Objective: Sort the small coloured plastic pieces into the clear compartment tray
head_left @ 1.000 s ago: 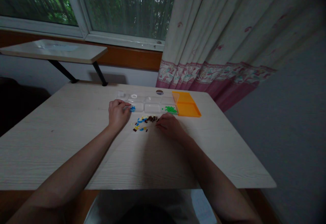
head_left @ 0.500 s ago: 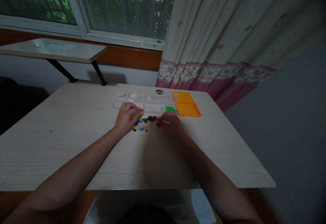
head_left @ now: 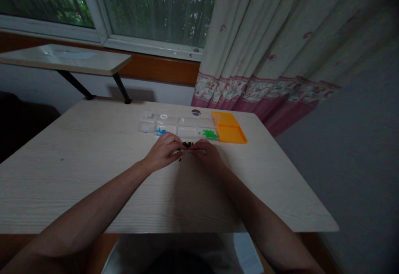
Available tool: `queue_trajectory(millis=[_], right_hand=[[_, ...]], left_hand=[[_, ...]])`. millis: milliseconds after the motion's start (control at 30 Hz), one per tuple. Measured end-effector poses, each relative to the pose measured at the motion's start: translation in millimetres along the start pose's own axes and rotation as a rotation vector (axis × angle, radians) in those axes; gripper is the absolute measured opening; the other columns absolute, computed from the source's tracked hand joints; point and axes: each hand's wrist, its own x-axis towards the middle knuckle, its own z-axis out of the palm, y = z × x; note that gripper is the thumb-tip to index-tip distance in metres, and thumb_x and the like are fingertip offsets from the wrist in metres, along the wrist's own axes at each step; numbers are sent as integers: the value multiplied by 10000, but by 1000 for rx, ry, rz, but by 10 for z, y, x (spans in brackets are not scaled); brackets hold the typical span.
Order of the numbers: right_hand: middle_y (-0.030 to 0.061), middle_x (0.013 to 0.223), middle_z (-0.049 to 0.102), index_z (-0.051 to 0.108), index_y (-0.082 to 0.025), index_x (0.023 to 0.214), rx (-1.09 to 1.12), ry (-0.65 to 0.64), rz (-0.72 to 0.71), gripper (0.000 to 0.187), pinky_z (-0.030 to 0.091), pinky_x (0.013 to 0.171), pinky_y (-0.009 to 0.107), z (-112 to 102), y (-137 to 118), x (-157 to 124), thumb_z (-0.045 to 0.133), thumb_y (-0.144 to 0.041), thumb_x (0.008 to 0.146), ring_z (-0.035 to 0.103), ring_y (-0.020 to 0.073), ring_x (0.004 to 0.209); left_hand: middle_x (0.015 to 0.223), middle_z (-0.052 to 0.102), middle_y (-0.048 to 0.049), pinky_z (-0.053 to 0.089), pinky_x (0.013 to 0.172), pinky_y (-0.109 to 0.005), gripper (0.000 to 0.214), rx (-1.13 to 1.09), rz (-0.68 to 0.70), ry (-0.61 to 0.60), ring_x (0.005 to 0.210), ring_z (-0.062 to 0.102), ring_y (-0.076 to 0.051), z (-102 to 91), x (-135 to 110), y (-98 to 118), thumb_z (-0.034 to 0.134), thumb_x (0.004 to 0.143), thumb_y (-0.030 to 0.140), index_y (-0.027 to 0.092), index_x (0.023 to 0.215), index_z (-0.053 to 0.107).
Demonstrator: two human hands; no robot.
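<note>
My left hand (head_left: 163, 151) and my right hand (head_left: 208, 154) meet at the fingertips, low over the table, both with fingers pinched together. Whatever lies between the fingertips is too small to make out. Small dark brown pieces (head_left: 187, 144) show just beyond the fingertips, and another brown piece (head_left: 180, 160) lies in front of my left fingers. My left hand covers the spot where mixed pieces lay. Behind the hands is a clear compartment box (head_left: 187, 132). Blue pieces (head_left: 160, 132) sit in one front compartment and green pieces (head_left: 209, 134) in the front right one.
An orange tray (head_left: 232, 134) adjoins the box on its right. A dark round spot (head_left: 196, 112) shows behind the box. To the left, a raised shelf (head_left: 65, 60) stands on black legs. A curtain (head_left: 249, 58) hangs beyond the table's far right edge.
My left hand has moved right and slightly nearer, up to my right fingertips. It now hides the loose blue and yellow pieces' spot and uncovers the blue pieces in the box.
</note>
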Motion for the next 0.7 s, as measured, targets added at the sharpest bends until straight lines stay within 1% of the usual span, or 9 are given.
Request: queue_trajectory(millis=[200, 400, 533, 700], right_hand=[[24, 807, 684, 756, -238, 819, 31, -11, 0, 79, 479, 787, 316, 41, 50, -9, 684, -267, 831, 620, 173, 818], [17, 807, 667, 757, -239, 824, 59, -39, 37, 88, 475, 765, 293, 48, 17, -14, 684, -286, 838, 609, 157, 799], [15, 788, 660, 759, -234, 833, 68, -41, 24, 96, 470, 758, 284, 48, 6, -18, 685, -294, 841, 608, 157, 800], [23, 835, 680, 762, -237, 860, 54, -59, 17, 145, 483, 775, 283, 54, 29, -19, 649, -328, 870, 619, 154, 821]], left_hand=[[994, 629, -58, 436, 898, -359, 189, -6, 4, -16, 990, 541, -207, -5, 19, 32, 643, 901, 304, 223, 1060, 706], [966, 637, -58, 436, 873, -350, 203, -3, 15, -44, 966, 549, -202, 2, 13, 30, 612, 925, 330, 224, 1072, 704], [943, 642, -57, 434, 864, -347, 191, 6, 25, -30, 953, 554, -199, 0, 12, 18, 600, 932, 333, 227, 1042, 714], [915, 647, -52, 435, 849, -343, 180, 12, 20, -20, 928, 556, -193, -11, 22, 21, 597, 934, 328, 222, 1019, 717]])
